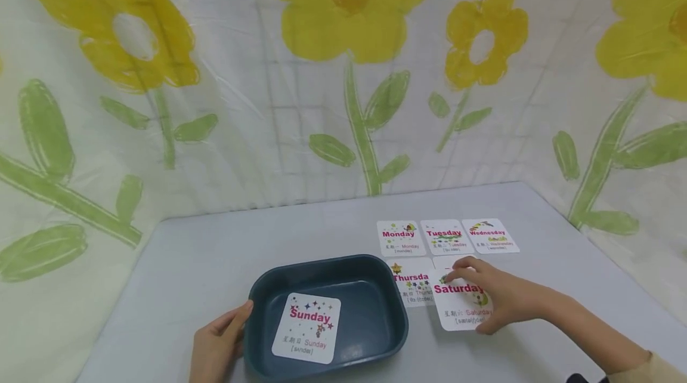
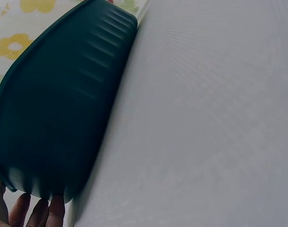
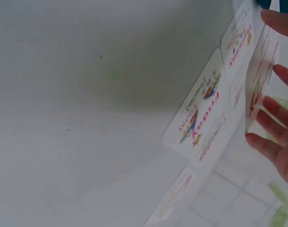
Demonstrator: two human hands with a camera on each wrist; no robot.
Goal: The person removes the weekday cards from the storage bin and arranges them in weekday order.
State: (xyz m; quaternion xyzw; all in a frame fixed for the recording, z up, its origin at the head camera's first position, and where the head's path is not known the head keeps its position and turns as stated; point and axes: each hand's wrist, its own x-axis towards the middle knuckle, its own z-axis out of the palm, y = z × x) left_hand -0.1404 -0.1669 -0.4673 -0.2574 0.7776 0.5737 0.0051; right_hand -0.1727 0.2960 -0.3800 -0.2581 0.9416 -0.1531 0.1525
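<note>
My right hand (image 1: 507, 290) holds the white Saturday card (image 1: 456, 305) by its edges, thumb at the lower edge and fingertips near the top. The card is raised over the table and overlaps the Friday card (image 3: 198, 113), which is mostly hidden in the head view. At the left end of a dark blue-green plastic tray (image 1: 370, 317), my left hand (image 1: 219, 341) grips the rim and side wall. In the left wrist view its fingers (image 2: 56, 210) touch the tray's outer wall. Inside the tray lies the Sunday card (image 1: 307, 329), slightly tilted.
Monday (image 1: 399, 243), Tuesday (image 1: 447, 243) and Wednesday (image 1: 491, 241) cards form a row on the pale table (image 1: 214, 258). Below them lies the Thursday card (image 1: 415, 298), partly covered by the tray's right edge. A flower-printed curtain (image 1: 231, 102) hangs behind the table.
</note>
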